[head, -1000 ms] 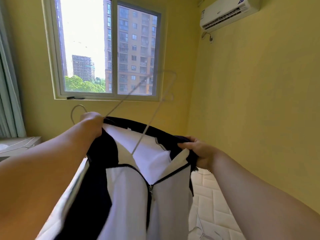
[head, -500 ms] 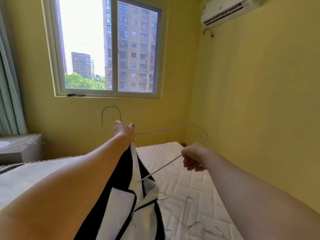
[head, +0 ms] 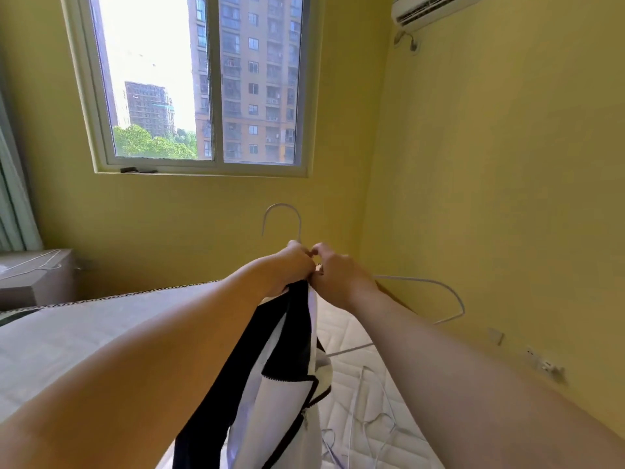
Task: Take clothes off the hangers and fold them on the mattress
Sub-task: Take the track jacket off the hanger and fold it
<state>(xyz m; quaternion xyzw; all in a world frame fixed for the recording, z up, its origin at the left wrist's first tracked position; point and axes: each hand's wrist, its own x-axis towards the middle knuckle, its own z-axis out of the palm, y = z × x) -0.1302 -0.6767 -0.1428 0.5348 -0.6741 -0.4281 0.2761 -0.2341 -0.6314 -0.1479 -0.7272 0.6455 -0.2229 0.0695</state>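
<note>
Two hands meet in mid-air above the mattress point(head: 341, 328). Left hand point(head: 292, 265): fingers curled round the top edge of a black-and-white zip jacket point(head: 287, 360), which hangs down from it, hem out of frame. Right hand point(head: 340, 274): curled at the neck of the white wire hanger point(head: 281, 204), just under the hook. One shoulder of the hanger juts right and its lower bar runs back toward the jacket; cannot tell if it is clear of the cloth. Judgement: the step is freeing the hanger. Hold the collar firm with the left and draw the wire sideways to the right, not upward, so it misses the zip. Set it with the loose hangers point(head: 382, 418) on the mattress, away from the folding spot. No brand, label or writing legible, air conditioner point(head: 426, 8) included.
</note>
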